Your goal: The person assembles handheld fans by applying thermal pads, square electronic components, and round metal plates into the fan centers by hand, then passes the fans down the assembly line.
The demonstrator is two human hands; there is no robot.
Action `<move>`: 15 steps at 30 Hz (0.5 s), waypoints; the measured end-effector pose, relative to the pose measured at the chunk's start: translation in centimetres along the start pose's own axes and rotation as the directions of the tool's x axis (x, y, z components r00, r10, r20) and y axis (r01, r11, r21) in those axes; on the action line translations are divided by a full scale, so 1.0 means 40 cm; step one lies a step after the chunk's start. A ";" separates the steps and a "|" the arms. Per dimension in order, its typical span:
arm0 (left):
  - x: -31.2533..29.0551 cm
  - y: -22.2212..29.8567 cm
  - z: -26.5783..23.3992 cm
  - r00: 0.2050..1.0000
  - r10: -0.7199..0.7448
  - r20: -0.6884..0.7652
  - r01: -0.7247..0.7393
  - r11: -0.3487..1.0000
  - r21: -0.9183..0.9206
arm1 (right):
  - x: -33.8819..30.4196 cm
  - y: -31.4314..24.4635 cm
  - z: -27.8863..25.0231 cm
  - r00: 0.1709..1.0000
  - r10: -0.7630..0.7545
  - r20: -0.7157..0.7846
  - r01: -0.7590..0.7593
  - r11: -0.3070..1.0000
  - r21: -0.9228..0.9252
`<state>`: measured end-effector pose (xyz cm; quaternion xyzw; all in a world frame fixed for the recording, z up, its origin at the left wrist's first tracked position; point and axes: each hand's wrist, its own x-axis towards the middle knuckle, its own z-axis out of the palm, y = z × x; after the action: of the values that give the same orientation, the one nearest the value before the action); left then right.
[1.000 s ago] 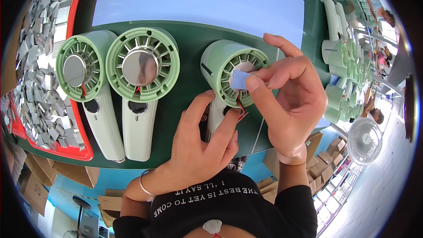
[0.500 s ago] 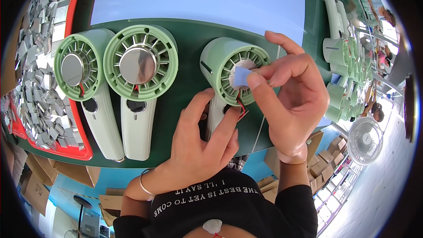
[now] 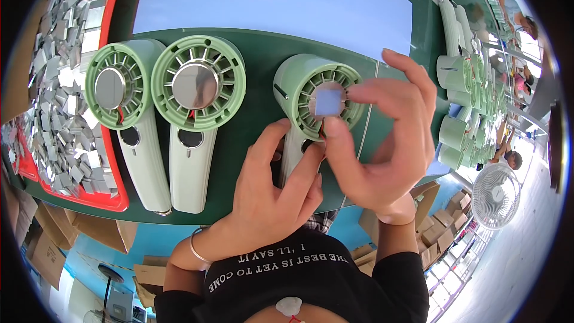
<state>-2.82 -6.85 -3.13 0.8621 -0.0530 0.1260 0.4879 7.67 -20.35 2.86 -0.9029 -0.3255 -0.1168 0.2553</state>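
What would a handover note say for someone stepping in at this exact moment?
Left hand: holds the handle of the third fan body steady on the green mat.
Right hand: fingertips pressing a small blue square pad onto that fan's hub.
Done: pad sits on the hub.
Left: two fan bodies to the left show bare silver hubs, no pad. Red tray of grey squares at far left.
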 end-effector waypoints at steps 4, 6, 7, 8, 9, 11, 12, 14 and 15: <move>0.003 0.006 -0.001 1.000 0.000 0.012 0.000 0.999 -0.043 | 0.000 0.038 -0.016 0.995 0.102 -0.016 -0.097 0.972 0.213; 0.006 0.008 -0.005 1.000 0.006 0.018 -0.005 0.999 -0.053 | 0.009 0.060 -0.008 0.991 0.118 -0.067 -0.095 0.955 0.281; 0.008 0.005 -0.004 1.000 0.005 0.029 -0.003 0.997 -0.073 | 0.007 0.067 -0.005 0.974 0.225 -0.031 -0.191 0.886 0.422; 0.011 0.003 -0.002 1.000 0.010 0.027 -0.008 0.997 -0.072 | 0.006 0.071 -0.004 0.947 0.322 0.021 -0.280 0.787 0.549; 0.010 0.001 -0.001 1.000 0.011 0.023 -0.010 0.997 -0.074 | 0.004 0.070 -0.001 0.925 0.375 0.056 -0.332 0.731 0.597; 0.013 -0.002 0.000 1.000 0.017 0.015 -0.016 0.997 -0.074 | 0.009 0.080 -0.002 0.915 0.391 0.101 -0.365 0.694 0.621; 0.012 -0.004 -0.001 1.000 0.021 0.018 -0.020 0.998 -0.065 | 0.009 0.084 -0.001 0.902 0.404 0.150 -0.399 0.652 0.645; 0.014 0.001 -0.021 1.000 0.027 0.015 -0.026 0.999 -0.041 | 0.004 0.088 0.011 0.898 0.422 0.128 -0.395 0.642 0.657; 0.015 0.010 -0.045 0.999 0.021 0.026 -0.022 1.000 0.013 | 0.006 0.090 0.019 0.891 0.440 0.110 -0.394 0.631 0.669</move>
<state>-2.61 -5.49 -1.77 0.8663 -0.0678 0.1203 0.4801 10.22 -22.18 0.91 -0.7937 -0.1193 0.0429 0.5949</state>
